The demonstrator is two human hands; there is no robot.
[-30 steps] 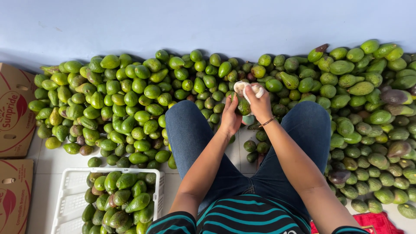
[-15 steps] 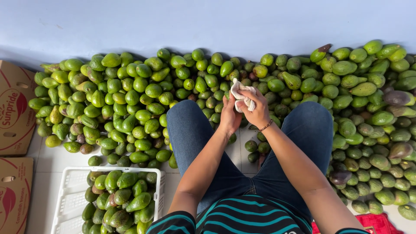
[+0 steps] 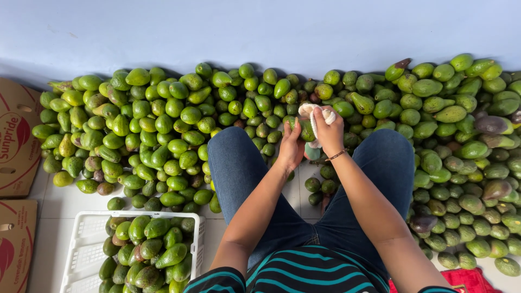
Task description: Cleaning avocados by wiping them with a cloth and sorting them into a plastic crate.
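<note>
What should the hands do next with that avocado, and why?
Probably turn the avocado a little in the left hand, so the white cloth in the right hand can reach an unwiped side. The cloth covers only its top, and the white crate holds many others.

Two hands are in view, the left hand [image 3: 291, 147] and the right hand [image 3: 329, 132], and between their fingers sit one avocado [image 3: 306, 130] and one white cloth [image 3: 317, 115]. Loose avocados [image 3: 163, 125] spread out beyond and to both sides of the fingers, far too many to count, well over a hundred. Nearer than the fingers and off to their left stands one white crate [image 3: 81, 244] holding roughly twenty avocados, with two cardboard boxes [image 3: 16, 135] further left.
</note>
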